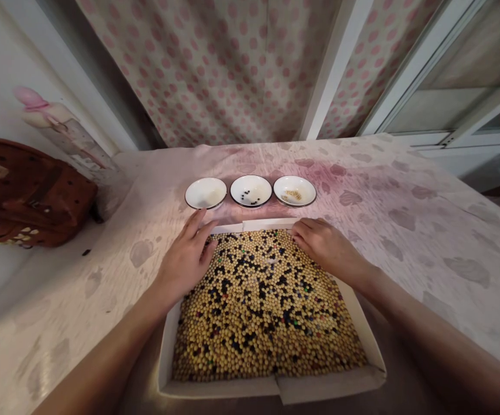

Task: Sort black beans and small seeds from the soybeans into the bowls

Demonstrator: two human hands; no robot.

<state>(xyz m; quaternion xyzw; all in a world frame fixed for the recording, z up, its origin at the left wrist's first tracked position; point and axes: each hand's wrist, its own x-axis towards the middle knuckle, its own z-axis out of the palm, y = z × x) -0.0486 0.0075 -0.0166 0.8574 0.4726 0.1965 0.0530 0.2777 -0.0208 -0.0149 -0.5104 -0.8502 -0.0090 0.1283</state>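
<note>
A shallow white cardboard tray [271, 389] in front of me is full of mixed beans [262, 305], mostly yellow with black ones and a few coloured ones. My left hand [187, 256] lies flat with fingers stretched over the tray's far left corner. My right hand [325, 245] rests on the beans at the far right corner, its fingers curled together; what they hold, if anything, is hidden. Beyond the tray stand three small white dishes: the left dish [205, 192] looks bare, the middle dish [250, 191] holds a few black beans, the right dish [294, 191] holds a few yellow ones.
A patterned cloth [405, 219] covers the table. A brown leather bag [20, 193] lies at the left edge, beside a wrapped bottle-like object [76, 141]. A dotted curtain [232, 63] hangs behind the table, with a window frame [444, 98] to the right.
</note>
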